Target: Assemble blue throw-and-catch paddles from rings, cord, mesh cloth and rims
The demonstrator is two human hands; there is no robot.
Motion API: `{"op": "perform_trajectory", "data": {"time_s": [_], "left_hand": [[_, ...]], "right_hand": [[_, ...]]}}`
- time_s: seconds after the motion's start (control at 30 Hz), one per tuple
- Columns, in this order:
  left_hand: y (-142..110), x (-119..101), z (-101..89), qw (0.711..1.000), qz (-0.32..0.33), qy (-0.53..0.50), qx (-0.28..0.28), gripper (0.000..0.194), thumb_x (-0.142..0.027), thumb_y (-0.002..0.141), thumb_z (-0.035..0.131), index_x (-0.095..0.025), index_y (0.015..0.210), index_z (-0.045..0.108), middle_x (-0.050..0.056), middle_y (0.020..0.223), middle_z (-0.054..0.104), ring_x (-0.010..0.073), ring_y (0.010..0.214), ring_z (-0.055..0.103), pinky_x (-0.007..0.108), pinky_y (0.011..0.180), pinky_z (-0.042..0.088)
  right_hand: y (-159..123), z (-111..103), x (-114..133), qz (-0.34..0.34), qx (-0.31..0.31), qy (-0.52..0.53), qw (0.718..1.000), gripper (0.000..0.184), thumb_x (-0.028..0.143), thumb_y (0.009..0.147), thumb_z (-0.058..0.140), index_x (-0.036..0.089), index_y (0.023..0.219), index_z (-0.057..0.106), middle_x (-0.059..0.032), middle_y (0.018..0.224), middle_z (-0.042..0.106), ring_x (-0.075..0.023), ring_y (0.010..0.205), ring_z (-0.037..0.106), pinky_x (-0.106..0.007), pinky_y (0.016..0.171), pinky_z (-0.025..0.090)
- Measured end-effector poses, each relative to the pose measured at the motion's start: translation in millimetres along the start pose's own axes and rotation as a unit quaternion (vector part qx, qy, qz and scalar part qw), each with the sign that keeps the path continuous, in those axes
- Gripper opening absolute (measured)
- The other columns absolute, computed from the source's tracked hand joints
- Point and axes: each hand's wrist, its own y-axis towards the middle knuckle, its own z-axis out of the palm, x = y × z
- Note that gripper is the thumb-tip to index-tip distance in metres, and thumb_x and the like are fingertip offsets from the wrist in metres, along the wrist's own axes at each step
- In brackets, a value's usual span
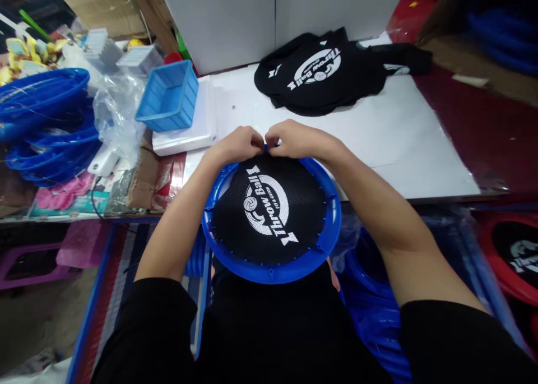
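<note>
A blue plastic ring (334,216) rests against my body and the table's near edge, tilted toward me. Inside it lies a round black mesh fabric (227,216) with white "Throw Ball" print, its edge caught on small pegs along much of the ring. My left hand (241,142) is closed in a pinch at the far edge, where the fabric meets the rim. Right beside it, my right hand (290,138) pinches the same edge. A gap shows between fabric and ring at the upper left. My fingertips partly hide what they grip.
Several printed black fabric pieces (319,73) lie piled on the white tabletop (403,132). A blue bin (168,95) sits on a white block at left, near stacked blue rings (46,126). A large white carton (277,19) stands behind. More blue rings (374,294) are below at right.
</note>
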Motion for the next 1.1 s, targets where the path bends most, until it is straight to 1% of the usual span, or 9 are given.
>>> {"op": "perform_trajectory", "data": {"time_s": [0.1, 0.2, 0.27, 0.37, 0.47, 0.57, 0.7, 0.9, 1.1], "left_hand": [[-20, -10, 7.0, 0.993, 0.035, 0.026, -0.106, 0.01, -0.018, 0.092, 0.066, -0.018, 0.095, 0.075, 0.004, 0.09, 0.071, 0.0197, 0.087, 0.063, 0.034, 0.086, 0.049], [-59, -23, 20.9, 0.978, 0.037, 0.085, -0.189, 0.013, -0.025, 0.101, 0.06, -0.019, 0.101, 0.071, 0.007, 0.101, 0.068, 0.0231, 0.099, 0.064, 0.037, 0.093, 0.051], [-85, -28, 31.4, 0.97, -0.002, 0.145, -0.195, 0.019, -0.032, 0.104, 0.058, -0.019, 0.103, 0.071, 0.01, 0.103, 0.066, 0.0275, 0.103, 0.063, 0.042, 0.095, 0.052], [-108, -26, 42.0, 0.964, -0.048, 0.217, -0.144, 0.035, -0.044, 0.105, 0.057, -0.014, 0.117, 0.071, 0.016, 0.11, 0.066, 0.0347, 0.107, 0.061, 0.05, 0.096, 0.053], [-105, -22, 42.0, 0.965, -0.051, 0.228, -0.119, 0.05, -0.049, 0.103, 0.058, -0.01, 0.134, 0.066, 0.019, 0.12, 0.064, 0.0383, 0.112, 0.06, 0.054, 0.099, 0.053], [-91, -20, 36.6, 0.973, -0.044, 0.204, -0.101, 0.054, -0.053, 0.102, 0.059, -0.012, 0.136, 0.066, 0.019, 0.124, 0.064, 0.0396, 0.118, 0.058, 0.055, 0.102, 0.052], [-74, -21, 35.3, 0.971, -0.068, 0.202, -0.111, 0.046, -0.05, 0.105, 0.054, -0.014, 0.128, 0.069, 0.017, 0.123, 0.069, 0.0401, 0.116, 0.059, 0.058, 0.101, 0.05], [-66, -17, 41.4, 0.973, -0.06, 0.187, -0.12, 0.04, -0.046, 0.105, 0.055, -0.017, 0.131, 0.066, 0.015, 0.123, 0.072, 0.0396, 0.118, 0.057, 0.057, 0.1, 0.047], [-72, -10, 44.4, 0.977, -0.061, 0.161, -0.127, 0.04, -0.043, 0.104, 0.058, -0.017, 0.133, 0.065, 0.013, 0.127, 0.071, 0.0381, 0.12, 0.055, 0.055, 0.102, 0.046]], "right_hand": [[-15, -13, -9, 0.044, -0.005, -0.011, 0.999, 0.01, 0.017, 0.084, 0.063, 0.018, 0.085, 0.073, -0.0073, 0.091, 0.075, -0.0212, 0.085, 0.065, -0.033, 0.075, 0.044], [-32, -31, -20, 0.086, 0.004, -0.034, 0.996, 0.013, 0.024, 0.089, 0.062, 0.018, 0.087, 0.074, -0.0081, 0.091, 0.075, -0.0216, 0.082, 0.065, -0.034, 0.072, 0.043], [-42, -44, -25, 0.099, 0.027, -0.042, 0.994, 0.017, 0.029, 0.091, 0.061, 0.018, 0.088, 0.074, -0.0076, 0.09, 0.075, -0.0213, 0.079, 0.064, -0.034, 0.07, 0.042], [-53, -57, -29, 0.096, 0.052, -0.03, 0.994, 0.022, 0.03, 0.093, 0.058, 0.018, 0.09, 0.076, -0.006, 0.086, 0.075, -0.0202, 0.076, 0.063, -0.034, 0.069, 0.041], [-55, -61, -31, 0.086, 0.027, -0.013, 0.996, 0.024, 0.029, 0.093, 0.057, 0.018, 0.092, 0.078, -0.0052, 0.086, 0.075, -0.0196, 0.078, 0.064, -0.033, 0.072, 0.043], [-54, -58, -37, 0.066, 0.004, 0.004, 0.998, 0.024, 0.031, 0.092, 0.06, 0.018, 0.096, 0.079, -0.0064, 0.096, 0.078, -0.0215, 0.087, 0.067, -0.034, 0.077, 0.046], [-51, -54, -45, 0.063, 0.045, 0.007, 0.997, 0.024, 0.036, 0.088, 0.067, 0.017, 0.093, 0.08, -0.009, 0.101, 0.078, -0.0252, 0.096, 0.068, -0.035, 0.081, 0.049], [-53, -57, -54, 0.075, 0.096, -0.006, 0.993, 0.032, 0.046, 0.09, 0.067, 0.017, 0.087, 0.08, -0.0088, 0.089, 0.075, -0.025, 0.089, 0.066, -0.037, 0.079, 0.049], [-51, -57, -58, 0.043, 0.145, 0.006, 0.989, 0.024, 0.038, 0.086, 0.069, 0.016, 0.088, 0.078, -0.0082, 0.094, 0.074, -0.0244, 0.091, 0.065, -0.037, 0.084, 0.049]]}}
